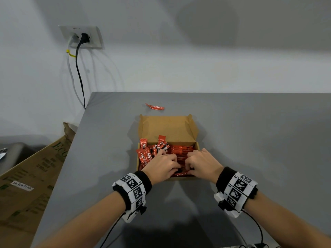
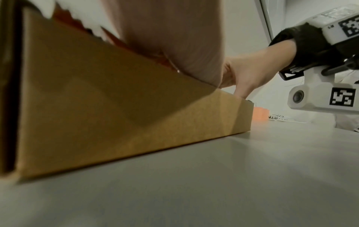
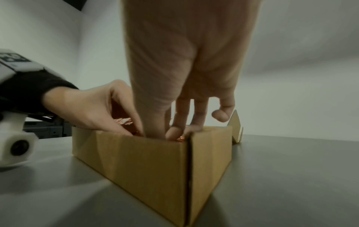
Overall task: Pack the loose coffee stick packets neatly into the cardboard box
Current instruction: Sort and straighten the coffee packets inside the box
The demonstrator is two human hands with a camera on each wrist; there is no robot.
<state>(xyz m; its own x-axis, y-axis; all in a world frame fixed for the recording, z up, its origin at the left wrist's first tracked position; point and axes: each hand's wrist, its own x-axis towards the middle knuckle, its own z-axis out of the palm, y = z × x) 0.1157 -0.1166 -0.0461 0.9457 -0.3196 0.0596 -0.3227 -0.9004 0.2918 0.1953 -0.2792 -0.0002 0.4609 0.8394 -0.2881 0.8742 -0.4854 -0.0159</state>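
Left hand [image 1: 163, 164]: inside near end of cardboard box [image 1: 194, 129], fingers curled down onto packets [image 1: 180, 153]; grip not discernible.
Right hand [image 1: 202, 162]: beside left, fingers bent down among packets; grip not discernible.
Box: on grey table [image 1: 250, 140], lid open and tilted back.
Packets: red, flat rows right, loose upright sticks left.
Stray packet [image 1: 155, 106]: on table beyond box.
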